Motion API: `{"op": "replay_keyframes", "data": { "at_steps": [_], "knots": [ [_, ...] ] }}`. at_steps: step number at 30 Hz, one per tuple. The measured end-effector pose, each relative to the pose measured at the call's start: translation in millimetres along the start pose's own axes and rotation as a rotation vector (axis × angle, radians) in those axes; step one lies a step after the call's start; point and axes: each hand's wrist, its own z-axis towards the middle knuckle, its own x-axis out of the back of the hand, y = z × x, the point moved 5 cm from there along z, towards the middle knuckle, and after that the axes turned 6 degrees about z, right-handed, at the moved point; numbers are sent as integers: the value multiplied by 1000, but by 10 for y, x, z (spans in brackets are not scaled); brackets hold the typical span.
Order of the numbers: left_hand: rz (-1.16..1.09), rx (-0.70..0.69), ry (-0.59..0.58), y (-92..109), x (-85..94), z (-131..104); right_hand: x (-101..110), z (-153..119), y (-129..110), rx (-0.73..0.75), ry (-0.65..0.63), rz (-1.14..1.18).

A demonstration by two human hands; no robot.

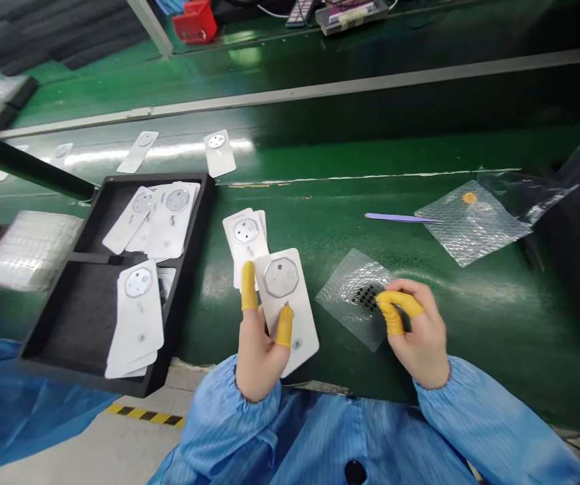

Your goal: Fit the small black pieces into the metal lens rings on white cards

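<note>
My left hand (263, 343), with yellow finger cots, grips a white rectangular panel (302, 337) between thumb and fingers. The panel carries a grey octagonal recess near its top and small dark marks lower down. Behind it, two stacked white panels (246, 232) lie on the green bench. On the right, my right hand (418, 330) pinches thumb and index finger, also in yellow cots, over a clear film sheet (343, 289). Rows of small black dots (365, 296) sit on that sheet, right beside the fingertips. Whatever the pinch holds is too small to make out.
A black divided tray (77, 323) with several white panels (138, 316) stands at left. Purple tweezers (395, 217) rest with their tip on a clear bubbled sheet (471, 229). More panels (219, 153) lie along the strip behind, beyond a raised edge.
</note>
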Motion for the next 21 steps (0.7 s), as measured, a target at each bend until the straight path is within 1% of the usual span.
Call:
{"op": "replay_keyframes", "data": {
  "at_steps": [1, 2, 4, 7, 9, 11, 15, 19, 21],
  "knots": [
    [-31, 0, -4, 41, 6, -46, 25, 25, -45, 12, 37, -2],
    [-58, 7, -29, 76, -28, -89, 42, 51, -106, 32, 73, 0],
    [-93, 12, -115, 135, -174, -160, 52, 91, -263, 97, 126, 0],
    [-129, -8, -231, 199, -414, -231, 0, 105, -468, 193, 120, -6],
    [-138, -26, -268, 227, -507, -258, -41, 78, -513, 207, 95, 8],
    [-128, -50, -276, 245, -540, -273, -57, 26, -501, 202, 91, 17],
    [-136, -91, -270, 257, -529, -282, -44, -74, -439, 184, 74, 29],
    [-146, -101, -241, 239, -521, -273, -46, -89, -467, 228, -39, 16],
    [-145, -109, -226, 236, -529, -268, -46, -81, -496, 261, -73, 7]
  ]
}}
